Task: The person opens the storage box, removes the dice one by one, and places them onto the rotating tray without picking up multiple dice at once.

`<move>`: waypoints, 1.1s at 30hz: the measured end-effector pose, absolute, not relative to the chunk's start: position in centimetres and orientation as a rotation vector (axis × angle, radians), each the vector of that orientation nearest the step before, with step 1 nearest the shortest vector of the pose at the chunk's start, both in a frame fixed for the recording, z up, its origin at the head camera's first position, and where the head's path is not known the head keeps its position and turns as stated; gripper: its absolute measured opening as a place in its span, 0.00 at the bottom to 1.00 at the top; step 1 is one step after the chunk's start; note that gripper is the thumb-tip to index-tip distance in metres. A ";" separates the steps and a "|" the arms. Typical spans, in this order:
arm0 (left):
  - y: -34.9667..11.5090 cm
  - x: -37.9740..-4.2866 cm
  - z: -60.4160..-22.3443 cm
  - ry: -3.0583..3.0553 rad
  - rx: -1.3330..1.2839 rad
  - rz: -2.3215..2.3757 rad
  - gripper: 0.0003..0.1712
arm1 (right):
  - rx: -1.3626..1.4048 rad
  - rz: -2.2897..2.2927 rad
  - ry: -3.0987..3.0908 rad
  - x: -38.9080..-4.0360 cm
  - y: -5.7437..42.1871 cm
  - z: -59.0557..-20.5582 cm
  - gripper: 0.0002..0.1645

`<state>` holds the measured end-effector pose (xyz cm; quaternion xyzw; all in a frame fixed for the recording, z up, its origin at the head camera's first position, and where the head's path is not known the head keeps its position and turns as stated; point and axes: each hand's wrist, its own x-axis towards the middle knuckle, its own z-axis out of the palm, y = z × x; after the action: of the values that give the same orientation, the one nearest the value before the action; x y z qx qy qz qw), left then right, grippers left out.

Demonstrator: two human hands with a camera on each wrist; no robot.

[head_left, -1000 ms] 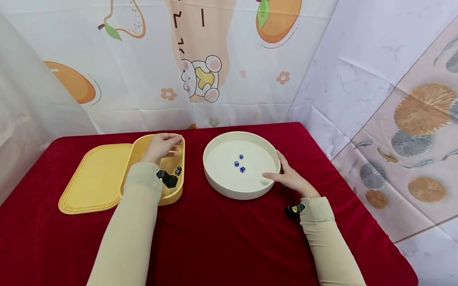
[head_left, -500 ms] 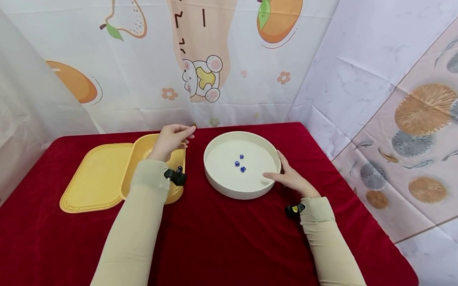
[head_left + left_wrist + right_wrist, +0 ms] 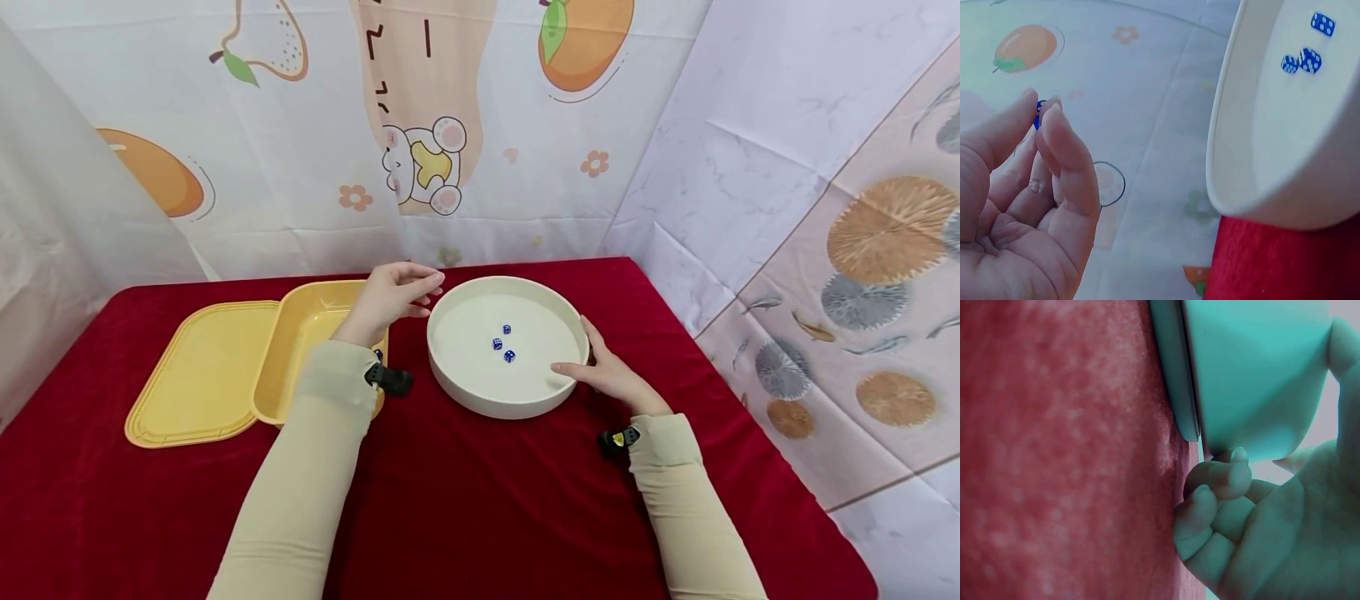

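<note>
I count two sleeved forearms (image 3: 288, 500) nearest me over one red cloth (image 3: 450, 508), with a black wrist device (image 3: 388, 380) at each cuff; five blue dice are visible to me in all: three dice (image 3: 497, 343) close together in the one white round tray (image 3: 465, 375) at right, one box die (image 3: 378, 355) partly hidden by the left cuff in the one yellow box (image 3: 285, 358) at left, and one held die (image 3: 1038, 115); one yellow lid (image 3: 206, 371) lies left of the box; the right hand (image 3: 611, 372) holds the tray's right side, thumb over the rim, other fingers against the outer wall; the left hand (image 3: 393, 302) pinches the held die between thumb and finger, nearly closed at the tips, just beside the tray's far left rim; farthest, I see a printed curtain (image 3: 525, 208).
</note>
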<state>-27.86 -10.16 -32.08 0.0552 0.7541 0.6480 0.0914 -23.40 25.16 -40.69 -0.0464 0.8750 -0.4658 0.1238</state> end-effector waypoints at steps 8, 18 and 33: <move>-8.2 -27.1 -32.8 2.203 0.220 1.831 0.19 | -0.127 -1.344 2.558 -23.4 25.1 -40.8 0.68; -6.2 -26.0 -34.5 2.163 0.321 1.722 0.17 | -0.128 -1.338 2.560 -23.5 25.1 -40.8 0.68; -3.2 -25.9 -36.9 2.069 0.450 1.651 0.22 | -0.116 -1.328 2.551 -23.3 25.1 -40.7 0.69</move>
<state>-25.86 -3.18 -36.85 0.1633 0.7505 0.5990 0.2265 -23.31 25.09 -40.68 -0.0401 0.8786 -0.4573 0.1312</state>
